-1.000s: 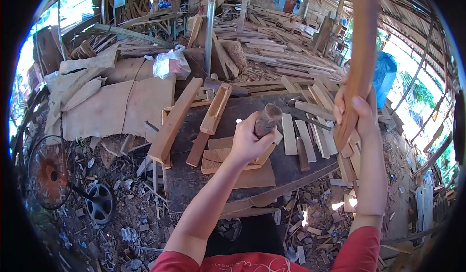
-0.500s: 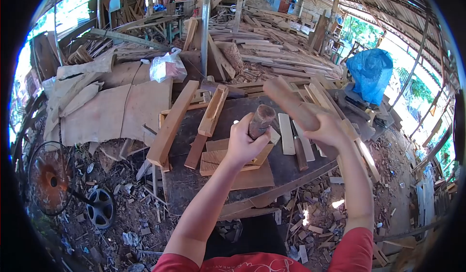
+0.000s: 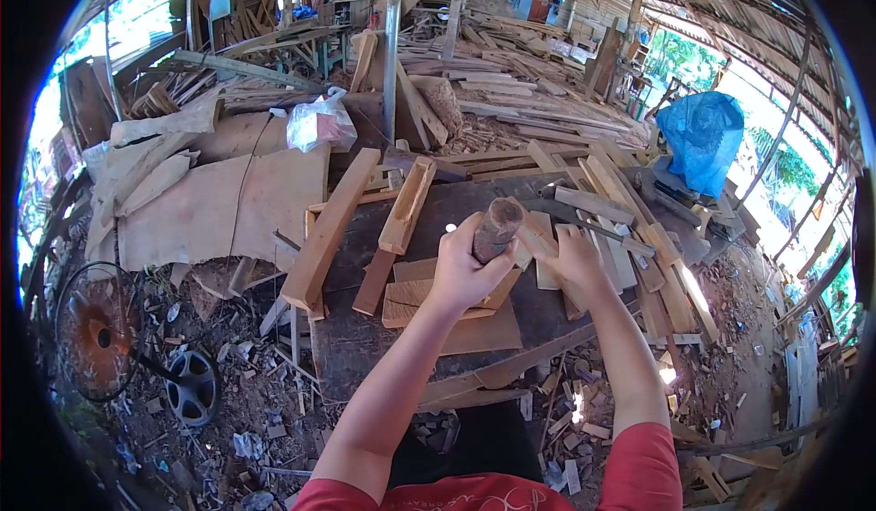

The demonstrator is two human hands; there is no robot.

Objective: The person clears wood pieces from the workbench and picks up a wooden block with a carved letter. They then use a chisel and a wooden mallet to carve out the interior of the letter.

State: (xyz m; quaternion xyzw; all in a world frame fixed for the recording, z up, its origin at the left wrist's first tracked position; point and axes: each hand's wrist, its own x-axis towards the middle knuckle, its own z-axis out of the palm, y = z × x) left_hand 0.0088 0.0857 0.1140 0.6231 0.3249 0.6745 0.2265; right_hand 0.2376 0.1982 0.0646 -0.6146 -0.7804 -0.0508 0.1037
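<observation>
My left hand point(image 3: 464, 269) is wrapped round a thick, round wooden handle point(image 3: 498, 228), its end facing up. Beneath that hand lies a light wooden block point(image 3: 403, 304) on the dark worktable point(image 3: 351, 351); the handle's lower end is hidden. My right hand point(image 3: 573, 260), just right of the handle, grips a blurred wooden bar point(image 3: 537, 235) whose upper end is close beside the handle's top. Whether they touch is unclear. A hollowed wooden piece point(image 3: 408, 205) and a long wooden beam point(image 3: 330, 228) lie further left.
Wood strips and tools lie on the table's right, near a metal-bladed tool point(image 3: 593, 205). A blue plastic cover point(image 3: 703, 141) hangs at the right. A metal post point(image 3: 392, 55) stands behind the table, with a plastic bag point(image 3: 321, 123) beside it. Scraps litter the ground.
My right hand has moved left and inward with the wooden bar, bringing it down beside the handle. The tools behind it are now uncovered. My left hand keeps its hold.
</observation>
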